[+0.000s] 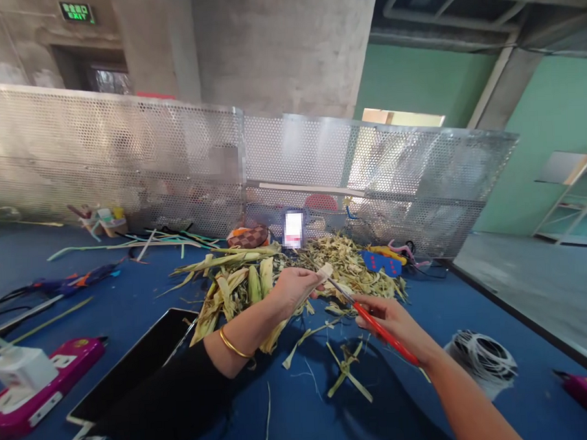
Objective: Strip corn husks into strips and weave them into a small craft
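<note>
My left hand (293, 290) pinches a pale strip of dried corn husk (326, 269) above the table, its fingers closed. In my right hand (388, 316) are red-handled scissors (383, 329), their narrow metal tip at the husk strip. Whether the blades are apart, I cannot make out. Below my hands, a small cross-shaped bundle of tied husk (349, 372) lies on the blue table. A loose husk piece (299, 349) rests to its left. Behind my left hand, long dried husks (233, 291) are heaped, partly hidden by my forearm.
A pile of husk scraps (364, 269) spreads behind my hands, with a lit phone (294, 228) at its back. A dark tray-like panel (138, 356) and magenta power strip (52, 386) lie left. A wire spool (482, 361) stands right. Perforated metal screens (300, 148) edge the table.
</note>
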### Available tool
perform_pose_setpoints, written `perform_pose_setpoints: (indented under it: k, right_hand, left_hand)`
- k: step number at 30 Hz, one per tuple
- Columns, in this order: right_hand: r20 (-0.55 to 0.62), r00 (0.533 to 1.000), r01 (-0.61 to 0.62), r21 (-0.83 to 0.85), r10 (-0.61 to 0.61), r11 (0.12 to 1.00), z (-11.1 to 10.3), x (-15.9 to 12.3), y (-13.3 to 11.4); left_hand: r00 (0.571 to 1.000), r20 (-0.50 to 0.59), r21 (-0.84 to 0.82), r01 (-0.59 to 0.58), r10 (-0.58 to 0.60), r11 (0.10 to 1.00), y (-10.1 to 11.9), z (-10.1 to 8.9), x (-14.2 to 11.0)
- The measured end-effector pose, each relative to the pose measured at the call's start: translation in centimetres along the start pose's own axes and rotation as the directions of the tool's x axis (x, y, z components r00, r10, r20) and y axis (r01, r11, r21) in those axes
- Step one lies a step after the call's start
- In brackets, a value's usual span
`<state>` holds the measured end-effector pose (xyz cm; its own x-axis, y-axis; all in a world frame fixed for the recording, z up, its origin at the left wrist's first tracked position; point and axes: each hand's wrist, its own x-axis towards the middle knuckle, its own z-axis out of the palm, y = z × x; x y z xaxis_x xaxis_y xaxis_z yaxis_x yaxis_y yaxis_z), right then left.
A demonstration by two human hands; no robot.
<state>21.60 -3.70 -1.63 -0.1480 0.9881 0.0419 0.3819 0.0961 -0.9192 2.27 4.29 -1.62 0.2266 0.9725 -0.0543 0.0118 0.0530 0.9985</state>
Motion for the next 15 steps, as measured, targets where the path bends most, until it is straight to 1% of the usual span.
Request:
perform_pose_setpoints:
  k: [5,11,13,15]
  right_hand:
    - [0.041,0.999,-0.012,0.048,0.01,0.999,0.0,-0.1,0.0]
    - [0.086,0.996,0.019,0.005,-0.02,1.0,-0.2,0.1,0.3]
    - [0.048,0.998,0.035,-0.06,-0.032,0.998,-0.2,0.3,0.7]
    - [-0.047,0.996,0.069,-0.199,-0.08,0.978,-0.4,0.7,1.1]
  left_hand:
    - [0.999,0.043,0.034,-0.025,0.023,0.999,-0.1,-0.1,0.1]
    - [0.998,0.056,0.023,-0.04,0.039,0.999,-0.2,-0.2,0.2]
    - [0.998,0.046,0.017,-0.043,0.042,0.999,-0.1,-0.2,0.2]
    - [0.999,0.033,0.015,-0.041,0.04,0.999,0.2,-0.4,0.0]
